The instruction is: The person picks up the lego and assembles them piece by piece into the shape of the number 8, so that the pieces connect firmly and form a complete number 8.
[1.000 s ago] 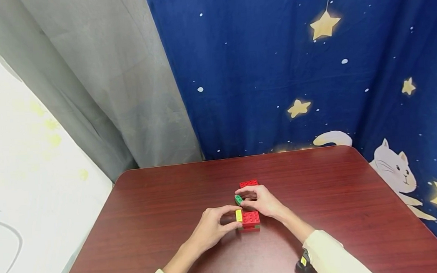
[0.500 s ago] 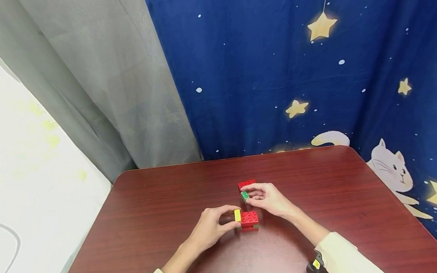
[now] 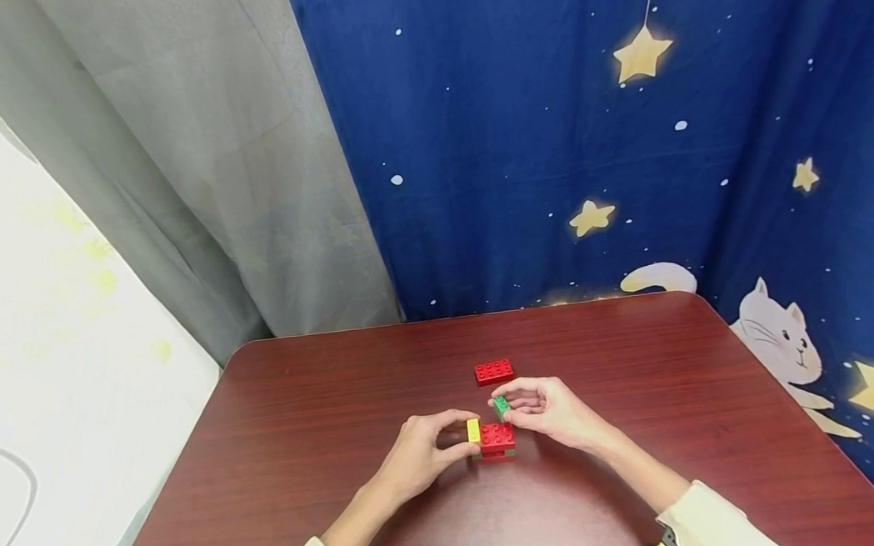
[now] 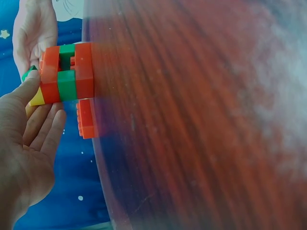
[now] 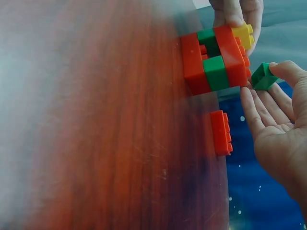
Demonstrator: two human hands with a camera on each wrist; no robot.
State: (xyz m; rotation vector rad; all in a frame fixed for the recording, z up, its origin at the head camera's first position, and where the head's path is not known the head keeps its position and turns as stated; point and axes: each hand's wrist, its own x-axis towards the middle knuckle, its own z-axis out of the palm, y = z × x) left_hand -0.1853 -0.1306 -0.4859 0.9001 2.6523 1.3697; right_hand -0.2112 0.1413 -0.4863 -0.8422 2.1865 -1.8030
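Observation:
A stack of toy building bricks stands on the table, its upper red brick (image 3: 498, 436) over two green bricks (image 5: 215, 73) and a lower red brick (image 5: 195, 69). On the left end of the top sits a small yellow brick (image 3: 473, 431), pinched between the thumb and fingers of my left hand (image 3: 416, 455). My right hand (image 3: 554, 414) pinches a small green brick (image 3: 501, 408) by its sides, just behind and above the stack's right part. In the right wrist view that green brick is tilted, its hollow underside facing the stack.
Behind the stack a loose red brick (image 3: 494, 371) lies studs up on the brown table (image 3: 324, 397). The table's far edge meets a grey curtain (image 3: 252, 192) and a blue curtain with stars (image 3: 489, 136).
My right hand has moved right and toward the stack with the green brick, uncovering the loose red brick behind. My left hand stays at the yellow brick.

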